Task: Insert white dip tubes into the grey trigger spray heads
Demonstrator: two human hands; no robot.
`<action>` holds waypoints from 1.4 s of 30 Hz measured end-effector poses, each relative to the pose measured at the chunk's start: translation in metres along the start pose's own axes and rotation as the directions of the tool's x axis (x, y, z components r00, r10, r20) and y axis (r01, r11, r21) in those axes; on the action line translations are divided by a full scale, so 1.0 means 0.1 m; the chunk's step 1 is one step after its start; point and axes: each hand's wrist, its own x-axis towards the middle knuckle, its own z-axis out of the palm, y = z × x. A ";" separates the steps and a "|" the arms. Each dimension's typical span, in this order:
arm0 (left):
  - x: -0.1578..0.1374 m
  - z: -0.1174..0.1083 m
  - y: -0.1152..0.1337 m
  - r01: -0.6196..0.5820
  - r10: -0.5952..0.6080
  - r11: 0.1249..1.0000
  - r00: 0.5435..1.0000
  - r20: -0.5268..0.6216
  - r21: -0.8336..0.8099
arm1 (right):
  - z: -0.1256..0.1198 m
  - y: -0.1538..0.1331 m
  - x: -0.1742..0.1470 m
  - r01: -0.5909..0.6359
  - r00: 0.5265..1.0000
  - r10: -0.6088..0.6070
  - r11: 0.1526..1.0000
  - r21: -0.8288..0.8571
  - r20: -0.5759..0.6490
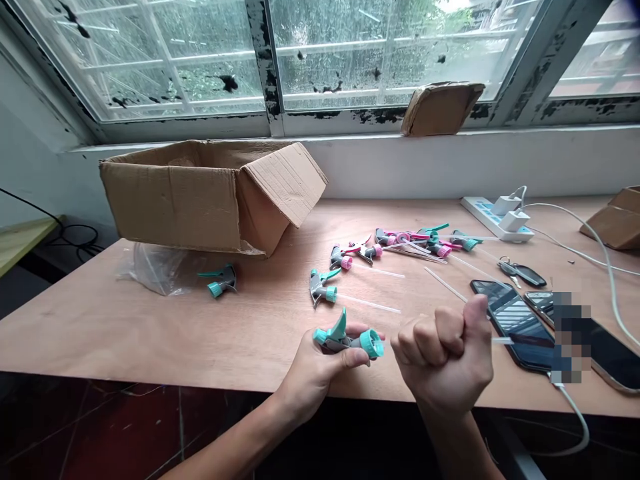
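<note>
My left hand [320,363] is closed around a teal and grey spray bottle trigger head [345,341], its ribbed collar facing right. Close beside it, my right hand [445,353] makes a fist around a thin clear plastic tube [503,341], whose end sticks out on the right; the rest is hidden by the fingers. Just beyond my hands lies another teal trigger head [323,288] with a clear tube pointing right. A teal trigger head without a visible tube [223,281] rests farther left. Several pink and teal trigger heads with tubes [407,241] are heaped toward the back.
An opened cardboard box [173,207] stands at the back left, with a clear plastic bag [160,270] by it. At right are phones [510,320], keys [523,273], a power strip [493,217] and white cables [605,250]. A cardboard piece [443,110] leans on the window.
</note>
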 end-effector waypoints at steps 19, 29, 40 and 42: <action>-0.01 -0.13 0.20 -0.097 0.109 0.952 0.994 -0.025 0.289 | -0.62 -0.27 -0.13 0.089 0.744 -0.589 0.556 -0.827 -0.316; 0.08 -0.45 0.31 0.087 -0.006 0.781 0.991 -0.132 0.618 | -1.07 -0.15 -0.14 -0.212 0.972 -0.133 -0.159 -0.964 -0.192; 0.19 -0.70 0.27 -0.102 0.316 0.789 0.913 -0.258 0.606 | -1.23 -0.40 -0.03 -0.234 0.965 -0.039 -0.578 -0.781 -0.260; 0.17 -0.72 0.27 -0.116 0.344 0.759 0.907 -0.243 0.641 | -1.21 -0.42 -0.04 -0.276 0.944 -0.030 -0.622 -0.733 -0.330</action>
